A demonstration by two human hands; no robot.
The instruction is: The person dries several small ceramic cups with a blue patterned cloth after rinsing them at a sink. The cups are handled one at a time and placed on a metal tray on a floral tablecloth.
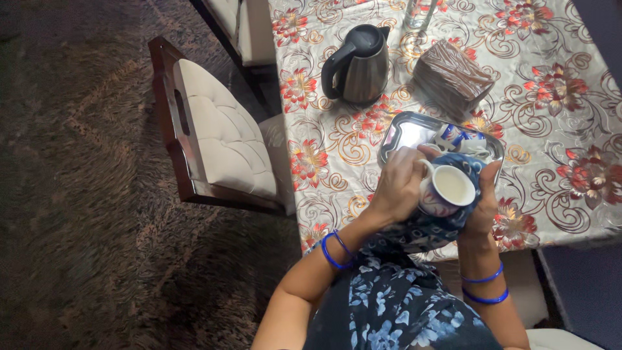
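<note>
Brown wrapped pack on tabletop, just behind tray; no label readable; kettle left of the pack; glass behind it, cut off at top edge; left hand closed on the handle of cup, held tilted just in front of tray, white inside showing; right hand cupped under it through a blue cloth; cup's underside hidden; more cups on tray, partly hidden; chair left of tabletop.

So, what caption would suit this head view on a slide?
Both hands, left and right, hold a cup in blue cloth over a tray beside a kettle.
</note>
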